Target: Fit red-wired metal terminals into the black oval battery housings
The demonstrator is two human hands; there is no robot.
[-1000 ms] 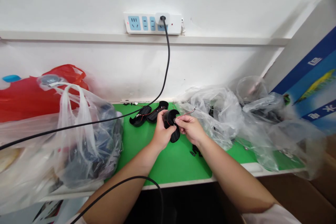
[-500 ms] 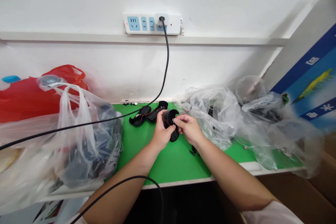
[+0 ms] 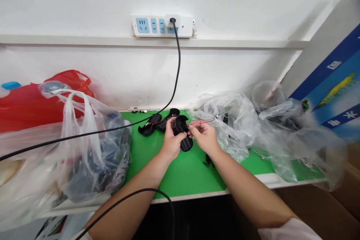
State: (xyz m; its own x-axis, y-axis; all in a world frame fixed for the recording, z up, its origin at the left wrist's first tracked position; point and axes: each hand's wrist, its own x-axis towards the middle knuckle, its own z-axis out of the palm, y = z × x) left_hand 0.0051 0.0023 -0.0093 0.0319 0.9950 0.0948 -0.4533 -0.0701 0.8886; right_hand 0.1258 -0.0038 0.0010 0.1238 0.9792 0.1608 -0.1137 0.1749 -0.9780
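My left hand (image 3: 172, 139) is closed around a black plastic housing (image 3: 186, 144) with a curved, hollow upper end, held above the green work surface (image 3: 188, 180). My right hand (image 3: 204, 135) pinches thin red and black wires (image 3: 206, 120) at the housing's right side; their far ends stick out to the right past the fingers. A small shiny part shows just under the right fingertips, too small to name. Behind my left hand lie two similar black housings (image 3: 149, 125) with red wires on them. Small black pieces (image 3: 207, 160) lie below my right wrist.
A clear plastic bag (image 3: 90, 157) with dark contents and a red bag (image 3: 33, 101) stand at left. Crumpled clear bags (image 3: 233, 123) cover the right side. A black cable (image 3: 179, 56) runs from the wall power strip (image 3: 163, 26) across the left; another black cable (image 3: 135, 192) loops in front.
My right hand has shifted slightly right, and more of the wire now shows beyond it. The housing has turned in my left hand, showing more of its ribbed lower part.
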